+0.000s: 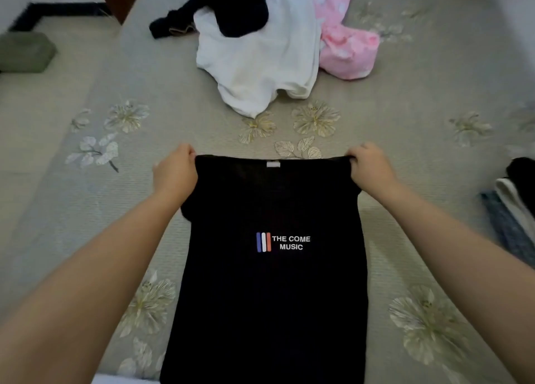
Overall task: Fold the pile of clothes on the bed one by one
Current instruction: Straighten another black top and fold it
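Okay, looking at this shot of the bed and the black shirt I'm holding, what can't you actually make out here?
Head view only:
- black T-shirt: hem cut off by the bottom edge; sleeves tucked behind or under the left hand and right hand.
- white garment: crumpled, type unclear; the dark garment covers part.
- folded stack: cut by the right edge.
- neck label: too small.

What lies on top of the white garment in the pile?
A crumpled black garment lies over the upper part of the white garment. A pink garment sits beside its right edge. Anything beneath the white one is covered.
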